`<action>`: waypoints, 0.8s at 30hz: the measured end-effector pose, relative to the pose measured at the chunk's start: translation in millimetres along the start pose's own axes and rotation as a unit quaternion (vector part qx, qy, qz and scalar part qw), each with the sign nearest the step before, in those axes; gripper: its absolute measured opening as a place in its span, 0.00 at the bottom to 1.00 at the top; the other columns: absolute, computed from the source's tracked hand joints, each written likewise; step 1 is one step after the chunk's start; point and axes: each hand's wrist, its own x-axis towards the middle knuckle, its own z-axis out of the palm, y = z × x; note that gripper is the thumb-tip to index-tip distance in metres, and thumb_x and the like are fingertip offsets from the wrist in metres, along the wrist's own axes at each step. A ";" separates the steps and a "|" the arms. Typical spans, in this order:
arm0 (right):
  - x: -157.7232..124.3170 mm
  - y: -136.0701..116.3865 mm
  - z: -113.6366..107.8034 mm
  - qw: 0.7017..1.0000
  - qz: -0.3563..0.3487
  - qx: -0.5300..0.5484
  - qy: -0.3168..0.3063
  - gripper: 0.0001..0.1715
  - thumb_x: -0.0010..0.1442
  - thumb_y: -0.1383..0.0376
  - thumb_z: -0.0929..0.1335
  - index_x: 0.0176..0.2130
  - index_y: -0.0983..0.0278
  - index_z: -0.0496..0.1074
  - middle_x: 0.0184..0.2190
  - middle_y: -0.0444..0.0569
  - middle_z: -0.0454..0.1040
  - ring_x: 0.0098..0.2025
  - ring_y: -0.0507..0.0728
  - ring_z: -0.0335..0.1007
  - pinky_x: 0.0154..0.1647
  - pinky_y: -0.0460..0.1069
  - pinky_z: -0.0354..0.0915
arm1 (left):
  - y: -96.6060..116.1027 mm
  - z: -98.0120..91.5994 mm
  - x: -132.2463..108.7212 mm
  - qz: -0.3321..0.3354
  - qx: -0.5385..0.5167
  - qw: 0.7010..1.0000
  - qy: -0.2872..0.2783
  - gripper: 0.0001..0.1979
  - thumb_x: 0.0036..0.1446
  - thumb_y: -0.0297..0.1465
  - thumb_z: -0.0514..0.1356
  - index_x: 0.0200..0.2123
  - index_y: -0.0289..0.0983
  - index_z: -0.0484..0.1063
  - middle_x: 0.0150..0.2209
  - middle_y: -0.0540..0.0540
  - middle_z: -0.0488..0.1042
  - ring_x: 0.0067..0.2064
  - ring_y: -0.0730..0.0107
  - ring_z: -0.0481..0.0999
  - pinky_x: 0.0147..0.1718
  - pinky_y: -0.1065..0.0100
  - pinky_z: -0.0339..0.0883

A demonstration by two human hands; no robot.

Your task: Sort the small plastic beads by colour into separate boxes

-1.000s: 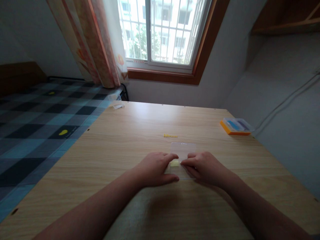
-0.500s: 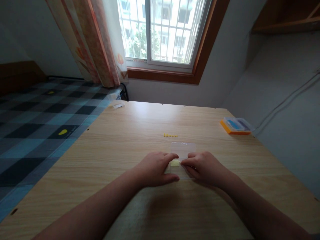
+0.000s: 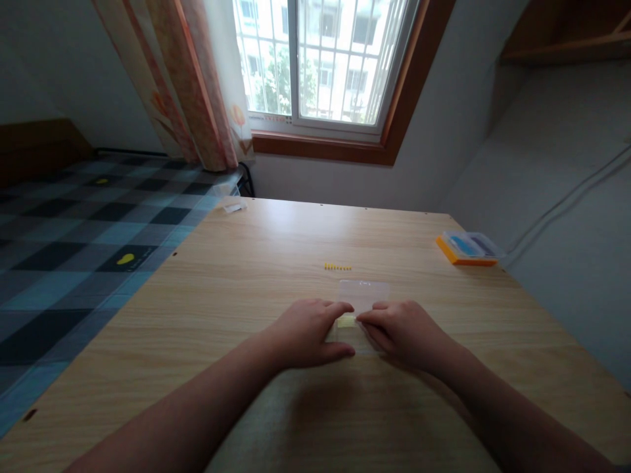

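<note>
A small clear plastic box lies on the table with its see-through lid folded back away from me. My left hand grips the box from the left, thumb along the near side and index finger toward the hinge side. Inside, at the left, sits a pale yellow piece. Over the right part of the box is my right hand, its fingertips pinched together just right of the yellow piece. Whatever may be between those fingertips is too small to make out.
Beyond the lid, a short row of tiny yellow pieces stands on the wooden table. An orange case with a clear cover rests near the right edge. Another clear plastic container is at the far left corner, beside the checked bed.
The whole view has shifted very slightly. My right fingertips have barely moved beside the yellow piece; my left hand keeps its place on the box.
</note>
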 end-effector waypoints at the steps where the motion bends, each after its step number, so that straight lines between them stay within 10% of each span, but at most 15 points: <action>1: 0.2 0.0 0.1 1.000 -0.001 0.002 0.002 0.15 0.67 0.67 0.65 0.42 0.59 0.82 0.33 0.47 0.80 0.31 0.53 0.71 0.32 0.48 0.54 | -0.1 0.2 0.0 0.000 0.001 1.000 0.001 0.30 0.57 0.47 0.66 0.59 0.41 0.70 0.41 0.44 0.80 0.45 0.52 0.79 0.45 0.59 0.69; 24: -1.0 -1.4 -0.8 1.000 0.011 -0.011 -0.017 0.13 0.66 0.67 0.66 0.34 0.60 0.80 0.32 0.46 0.79 0.30 0.52 0.70 0.32 0.48 0.53 | -1.2 3.0 -0.1 -0.001 0.008 1.000 0.007 0.32 0.57 0.48 0.66 0.60 0.40 0.70 0.41 0.43 0.80 0.45 0.51 0.80 0.44 0.59 0.69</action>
